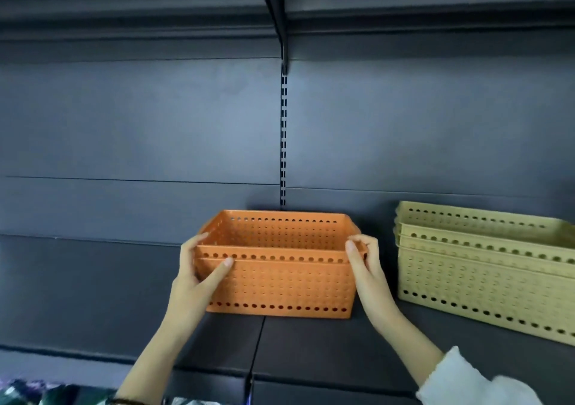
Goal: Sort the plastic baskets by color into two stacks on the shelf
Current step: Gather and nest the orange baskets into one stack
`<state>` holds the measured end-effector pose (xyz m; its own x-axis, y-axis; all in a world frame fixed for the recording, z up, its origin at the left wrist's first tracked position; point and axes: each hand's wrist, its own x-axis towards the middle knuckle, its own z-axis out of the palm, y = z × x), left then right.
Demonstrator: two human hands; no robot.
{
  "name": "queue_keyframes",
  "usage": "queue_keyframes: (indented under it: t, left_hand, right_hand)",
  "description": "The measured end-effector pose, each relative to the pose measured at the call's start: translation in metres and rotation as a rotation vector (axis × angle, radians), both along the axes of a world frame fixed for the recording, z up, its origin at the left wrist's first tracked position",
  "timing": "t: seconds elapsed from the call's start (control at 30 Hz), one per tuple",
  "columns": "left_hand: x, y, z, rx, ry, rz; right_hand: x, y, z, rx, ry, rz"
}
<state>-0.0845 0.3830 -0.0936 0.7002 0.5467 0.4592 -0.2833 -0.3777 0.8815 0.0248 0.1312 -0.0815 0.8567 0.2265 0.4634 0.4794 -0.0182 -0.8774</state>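
Observation:
An orange perforated plastic basket stack (280, 280) stands on the dark shelf (311, 339) in the middle of the head view; an upper basket sits nested in a lower one. My left hand (199, 267) grips the upper basket's left end, thumb lying along its front rim. My right hand (364, 264) holds its right end at the rim. To the right, apart from the orange ones, a stack of several yellow perforated baskets (485, 274) rests on the same shelf, nested and slightly askew.
A dark back panel with a slotted upright (283, 140) rises behind the baskets. An upper shelf and its bracket (277, 15) hang overhead. Bare shelf extends left of the orange stack (93, 295). Colourful items (37, 395) show at the bottom left corner.

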Motion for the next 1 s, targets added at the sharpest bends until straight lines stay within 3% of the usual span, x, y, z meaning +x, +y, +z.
queue_keyframes:
  t: [0.27,0.47,0.6,0.73,1.0]
  left_hand:
    - [-0.021,-0.041,0.001,0.025,-0.003,-0.130]
    - [-0.023,-0.072,0.001,0.042,-0.004,-0.160]
    - [-0.021,-0.084,0.005,0.312,-0.027,0.051]
    - [-0.024,-0.113,0.016,0.798,-0.171,0.241]
    - [-0.009,-0.284,0.038,1.434,-0.209,-0.065]
  right_hand:
    - [-0.050,-0.048,-0.005,0.040,0.009,-0.211]
    - [-0.066,-0.086,0.006,-0.065,0.045,-0.211]
    - [-0.066,-0.102,0.013,-0.146,0.056,-0.178]
    - [-0.071,-0.131,0.019,-0.322,-0.009,-0.200]
    - [-0.093,-0.284,0.011,-1.025,-0.406,-0.464]
